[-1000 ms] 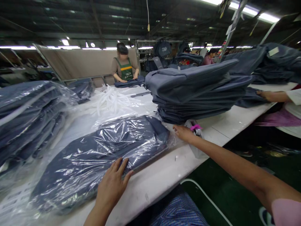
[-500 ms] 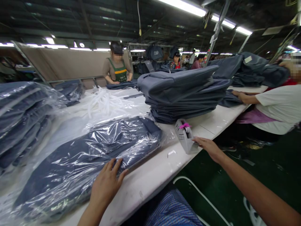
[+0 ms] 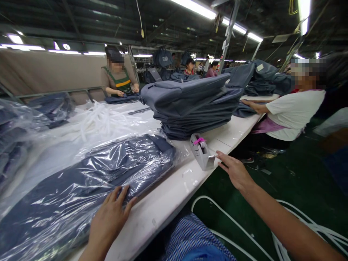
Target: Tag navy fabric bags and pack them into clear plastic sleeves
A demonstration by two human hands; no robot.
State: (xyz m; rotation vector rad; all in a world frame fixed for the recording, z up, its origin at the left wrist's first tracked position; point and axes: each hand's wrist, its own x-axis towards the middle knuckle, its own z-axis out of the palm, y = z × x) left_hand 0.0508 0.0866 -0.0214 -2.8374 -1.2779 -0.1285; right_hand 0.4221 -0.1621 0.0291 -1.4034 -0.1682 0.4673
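My left hand (image 3: 108, 217) lies flat, fingers spread, on the near edge of a dark blue garment sealed in a clear plastic bag (image 3: 89, 177) on the white table (image 3: 174, 188). My right hand (image 3: 233, 170) reaches out at the table's right edge, fingers extended, its fingertips at the front of a grey tape dispenser (image 3: 201, 154) with a pink roll. Whether it pinches a tape end I cannot make out.
A tall stack of folded grey-blue garments (image 3: 190, 105) stands behind the dispenser. More bagged garments (image 3: 16, 123) pile at the left, with white plastic strips (image 3: 100, 116) mid-table. A person in a white shirt (image 3: 293, 112) sits at the right; another in a green apron (image 3: 116, 79) works at the far end.
My right hand moved from the bag's open end to the tape dispenser at the table's edge. My left hand stays flat on the bag. The view has swung right.
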